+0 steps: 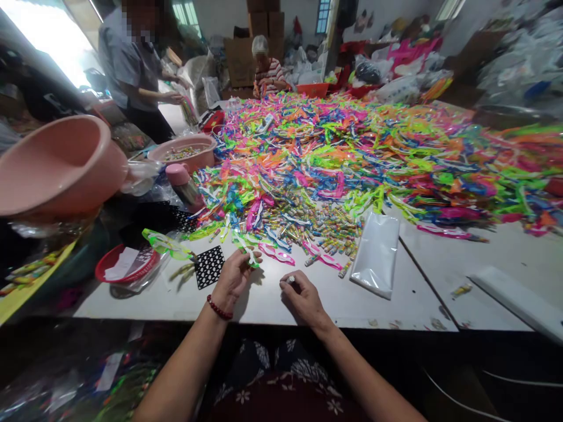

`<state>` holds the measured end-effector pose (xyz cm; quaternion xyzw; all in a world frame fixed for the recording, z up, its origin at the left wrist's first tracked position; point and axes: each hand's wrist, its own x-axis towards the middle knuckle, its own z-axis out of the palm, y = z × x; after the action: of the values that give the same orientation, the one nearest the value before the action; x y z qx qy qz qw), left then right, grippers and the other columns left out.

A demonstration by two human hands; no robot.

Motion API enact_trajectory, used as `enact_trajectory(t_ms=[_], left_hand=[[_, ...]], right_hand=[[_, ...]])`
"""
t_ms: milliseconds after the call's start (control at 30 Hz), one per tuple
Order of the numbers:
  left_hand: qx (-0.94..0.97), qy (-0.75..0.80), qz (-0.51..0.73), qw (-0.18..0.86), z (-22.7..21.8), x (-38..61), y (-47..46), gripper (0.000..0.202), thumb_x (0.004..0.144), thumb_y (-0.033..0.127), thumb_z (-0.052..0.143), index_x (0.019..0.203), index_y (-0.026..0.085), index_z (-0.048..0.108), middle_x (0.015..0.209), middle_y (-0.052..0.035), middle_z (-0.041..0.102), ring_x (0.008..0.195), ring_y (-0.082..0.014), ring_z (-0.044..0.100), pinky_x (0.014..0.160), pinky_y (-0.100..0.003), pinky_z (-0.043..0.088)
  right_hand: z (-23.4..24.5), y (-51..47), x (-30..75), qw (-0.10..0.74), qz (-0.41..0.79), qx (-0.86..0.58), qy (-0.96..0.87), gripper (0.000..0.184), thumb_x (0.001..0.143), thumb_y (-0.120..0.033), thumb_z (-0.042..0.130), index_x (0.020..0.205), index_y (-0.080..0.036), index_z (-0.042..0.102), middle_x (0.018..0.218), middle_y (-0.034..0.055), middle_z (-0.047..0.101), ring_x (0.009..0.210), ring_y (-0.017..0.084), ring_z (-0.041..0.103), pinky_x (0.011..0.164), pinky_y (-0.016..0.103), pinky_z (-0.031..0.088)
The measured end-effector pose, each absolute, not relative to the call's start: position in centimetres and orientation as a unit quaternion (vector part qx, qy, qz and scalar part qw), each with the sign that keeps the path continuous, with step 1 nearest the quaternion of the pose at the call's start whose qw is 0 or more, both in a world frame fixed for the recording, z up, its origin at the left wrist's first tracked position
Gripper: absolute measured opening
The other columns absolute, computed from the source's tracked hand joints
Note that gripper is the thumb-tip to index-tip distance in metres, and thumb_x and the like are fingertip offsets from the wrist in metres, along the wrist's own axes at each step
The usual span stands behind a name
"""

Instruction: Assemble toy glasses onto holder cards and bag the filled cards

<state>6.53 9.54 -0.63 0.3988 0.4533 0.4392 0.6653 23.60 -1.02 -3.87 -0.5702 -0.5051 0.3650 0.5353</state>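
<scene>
My left hand (233, 280) rests on the white table (440, 275), fingers closed round a small green and white plastic piece (251, 258). A red bead bracelet sits on that wrist. My right hand (301, 298) lies a little to the right, fingers pinched on a small white cylindrical piece (290, 280). Just beyond both hands spreads a huge heap of neon plastic strips (334, 140) and small coloured tubes (325, 225).
A stack of clear plastic bags (377, 253) lies right of my hands. A black dotted card (209, 266), a red dish (125, 264) and pink basins (57, 164) sit at left. Two other people work at the far end.
</scene>
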Motion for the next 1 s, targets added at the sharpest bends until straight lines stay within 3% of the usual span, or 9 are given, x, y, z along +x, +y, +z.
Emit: enact_trajectory(t_ms=[100, 233, 433, 500, 633, 733, 867, 1000], left_hand=[[0.28, 0.392, 0.429, 0.764, 0.2, 6.7, 6.4, 0.033, 0.071, 0.023, 0.075, 0.099, 0.013, 0.061, 0.098, -0.0113, 0.068, 0.082, -0.0188, 0.066, 0.068, -0.025, 0.055], [0.257, 0.386, 0.435, 0.772, 0.4, 7.5, 3.1, 0.033, 0.07, 0.02, 0.078, 0.097, 0.013, 0.062, 0.101, -0.0111, 0.069, 0.088, -0.0203, 0.067, 0.066, -0.022, 0.054], [0.23, 0.39, 0.451, 0.769, 0.0, 9.2, 0.7, 0.04, 0.059, 0.02, 0.087, 0.091, 0.012, 0.063, 0.095, -0.0092, 0.07, 0.084, -0.0192, 0.067, 0.072, -0.024, 0.055], [0.239, 0.401, 0.45, 0.761, 0.0, 9.5, 0.3, 0.043, 0.055, 0.02, 0.09, 0.088, 0.011, 0.063, 0.091, -0.009, 0.07, 0.082, -0.0186, 0.067, 0.072, -0.023, 0.055], [0.231, 0.428, 0.447, 0.75, -0.1, 9.7, 0.1, 0.045, 0.053, 0.024, 0.094, 0.085, 0.009, 0.065, 0.085, -0.0074, 0.069, 0.075, -0.0172, 0.067, 0.07, -0.025, 0.057], [0.22, 0.452, 0.46, 0.732, 0.0, 9.7, 0.0, 0.046, 0.052, 0.024, 0.094, 0.085, 0.009, 0.066, 0.086, -0.0052, 0.067, 0.075, -0.0163, 0.067, 0.071, -0.026, 0.059], [0.226, 0.463, 0.439, 0.736, 0.1, 9.8, -0.3, 0.045, 0.051, 0.024, 0.095, 0.083, 0.008, 0.068, 0.082, -0.0052, 0.066, 0.072, -0.0169, 0.067, 0.066, -0.025, 0.06], [0.239, 0.459, 0.437, 0.736, 0.2, 10.1, -0.6, 0.043, 0.051, 0.024, 0.095, 0.081, 0.007, 0.068, 0.079, -0.0063, 0.066, 0.07, -0.0171, 0.067, 0.061, -0.023, 0.058]], right_hand=[[-3.3, -1.5, 23.6, 0.548, 0.452, -0.523, -0.471, 0.025, 0.088, -0.045, 0.056, 0.089, -0.02, 0.06, 0.091, 0.0055, 0.066, 0.078, 0.016, 0.062, 0.072, 0.031, 0.054], [-2.6, -2.8, 23.3, 0.512, 0.533, -0.513, -0.436, 0.034, 0.089, -0.05, 0.056, 0.106, -0.021, 0.058, 0.075, -0.0013, 0.059, 0.062, 0.013, 0.056, 0.055, 0.026, 0.051], [-2.0, -4.3, 23.3, 0.49, 0.514, -0.526, -0.468, 0.032, 0.084, -0.044, 0.066, 0.106, -0.021, 0.063, 0.079, -0.002, 0.063, 0.066, 0.012, 0.056, 0.059, 0.024, 0.05], [-2.1, -4.5, 23.5, 0.484, 0.488, -0.539, -0.487, 0.029, 0.086, -0.044, 0.064, 0.103, -0.021, 0.065, 0.077, -0.0023, 0.063, 0.066, 0.012, 0.056, 0.061, 0.024, 0.049], [-2.2, -5.0, 24.1, 0.477, 0.459, -0.551, -0.508, 0.034, 0.094, -0.044, 0.053, 0.118, -0.021, 0.057, 0.083, -0.0003, 0.065, 0.072, 0.013, 0.059, 0.066, 0.026, 0.05], [-2.0, -5.6, 24.8, 0.468, 0.428, -0.553, -0.541, 0.028, 0.097, -0.041, 0.048, 0.113, -0.021, 0.059, 0.088, 0.0019, 0.066, 0.078, 0.015, 0.06, 0.074, 0.029, 0.051], [-2.1, -6.1, 25.4, 0.484, 0.407, -0.538, -0.557, 0.025, 0.093, -0.037, 0.056, 0.11, -0.021, 0.065, 0.105, 0.0053, 0.069, 0.097, 0.018, 0.062, 0.087, 0.031, 0.05], [-2.5, -6.2, 25.8, 0.503, 0.436, -0.542, -0.514, 0.026, 0.09, -0.04, 0.062, 0.106, -0.021, 0.066, 0.097, 0.0031, 0.071, 0.09, 0.017, 0.065, 0.082, 0.029, 0.051]])
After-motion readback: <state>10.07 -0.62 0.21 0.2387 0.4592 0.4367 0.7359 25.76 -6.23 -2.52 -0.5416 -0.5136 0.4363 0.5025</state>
